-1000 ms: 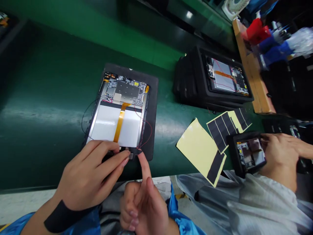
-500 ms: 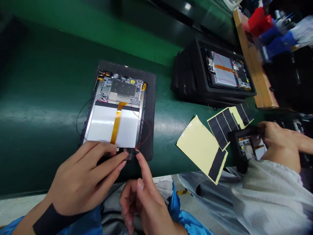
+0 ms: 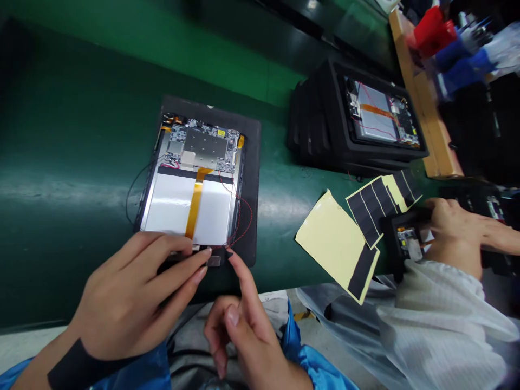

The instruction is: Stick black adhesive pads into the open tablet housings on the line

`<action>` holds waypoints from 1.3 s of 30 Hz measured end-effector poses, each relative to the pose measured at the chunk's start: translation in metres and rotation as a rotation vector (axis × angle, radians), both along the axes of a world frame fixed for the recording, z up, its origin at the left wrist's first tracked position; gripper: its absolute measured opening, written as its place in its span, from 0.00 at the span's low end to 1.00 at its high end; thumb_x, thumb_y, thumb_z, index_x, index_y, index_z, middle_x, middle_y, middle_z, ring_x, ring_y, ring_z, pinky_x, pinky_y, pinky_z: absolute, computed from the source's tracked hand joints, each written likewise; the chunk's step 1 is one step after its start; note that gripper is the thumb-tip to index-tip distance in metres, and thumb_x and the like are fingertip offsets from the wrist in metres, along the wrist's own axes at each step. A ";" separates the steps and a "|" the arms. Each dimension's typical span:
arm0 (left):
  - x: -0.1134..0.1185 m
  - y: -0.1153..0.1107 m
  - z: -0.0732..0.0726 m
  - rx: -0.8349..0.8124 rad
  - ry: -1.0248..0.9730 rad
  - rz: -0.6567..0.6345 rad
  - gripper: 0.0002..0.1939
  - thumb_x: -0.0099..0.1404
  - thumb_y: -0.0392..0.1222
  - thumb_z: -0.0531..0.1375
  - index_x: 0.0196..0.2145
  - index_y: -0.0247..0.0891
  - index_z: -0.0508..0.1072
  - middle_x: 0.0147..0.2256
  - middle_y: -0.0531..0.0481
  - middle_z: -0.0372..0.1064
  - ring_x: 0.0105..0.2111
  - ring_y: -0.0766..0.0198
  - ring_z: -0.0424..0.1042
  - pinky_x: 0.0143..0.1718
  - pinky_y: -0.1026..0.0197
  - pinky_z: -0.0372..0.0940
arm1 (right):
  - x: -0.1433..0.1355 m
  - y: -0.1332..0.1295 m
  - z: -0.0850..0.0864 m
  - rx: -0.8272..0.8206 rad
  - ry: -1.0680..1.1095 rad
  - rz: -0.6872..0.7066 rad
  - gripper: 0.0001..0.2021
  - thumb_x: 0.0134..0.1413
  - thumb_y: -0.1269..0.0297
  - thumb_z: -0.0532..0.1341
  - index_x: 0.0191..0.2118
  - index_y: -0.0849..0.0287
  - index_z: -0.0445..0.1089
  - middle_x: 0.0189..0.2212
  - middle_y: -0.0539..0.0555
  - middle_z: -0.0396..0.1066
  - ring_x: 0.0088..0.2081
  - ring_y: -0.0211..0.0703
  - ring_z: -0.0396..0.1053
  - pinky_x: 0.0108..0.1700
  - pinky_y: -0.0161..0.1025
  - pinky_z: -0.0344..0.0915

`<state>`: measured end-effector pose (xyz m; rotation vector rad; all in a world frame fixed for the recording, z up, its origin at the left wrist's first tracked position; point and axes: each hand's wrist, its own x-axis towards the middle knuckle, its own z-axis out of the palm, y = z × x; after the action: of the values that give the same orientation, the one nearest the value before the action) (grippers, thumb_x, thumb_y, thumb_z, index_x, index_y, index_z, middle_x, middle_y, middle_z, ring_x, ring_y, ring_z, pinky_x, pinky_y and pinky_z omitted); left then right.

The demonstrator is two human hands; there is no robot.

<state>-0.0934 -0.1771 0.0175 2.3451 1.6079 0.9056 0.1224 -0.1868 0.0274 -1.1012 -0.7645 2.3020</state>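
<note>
An opened tablet lies on a black foam pad, showing its circuit board, white battery and orange ribbon cable. My left hand rests over the tablet's near edge, fingers spread, fingertips touching it beside a small dark piece. My right hand has its index finger stretched to the near right corner, where thin red wires end; a small black bit shows at that fingertip. The other right fingers are curled loosely.
Stacked black trays hold another opened tablet at the back right. Yellow backing sheets with black strips lie to the right. A co-worker's hand holds a dark-framed device at the far right.
My left hand has shifted slightly left and its fingertips remain on the near edge. My right hand has barely moved. The co-worker's hand has moved slightly left over the device.
</note>
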 end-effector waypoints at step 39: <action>-0.010 0.002 0.004 -0.053 0.001 -0.059 0.16 0.74 0.36 0.58 0.57 0.42 0.76 0.50 0.43 0.72 0.47 0.53 0.71 0.50 0.51 0.67 | 0.004 0.005 -0.002 0.413 -0.250 0.316 0.44 0.72 0.37 0.50 0.79 0.52 0.28 0.31 0.48 0.65 0.29 0.37 0.60 0.32 0.36 0.59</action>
<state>-0.1032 -0.1748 0.0218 2.3436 1.5353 0.8397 0.1261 -0.1819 0.0257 -1.1438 -1.5284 2.1205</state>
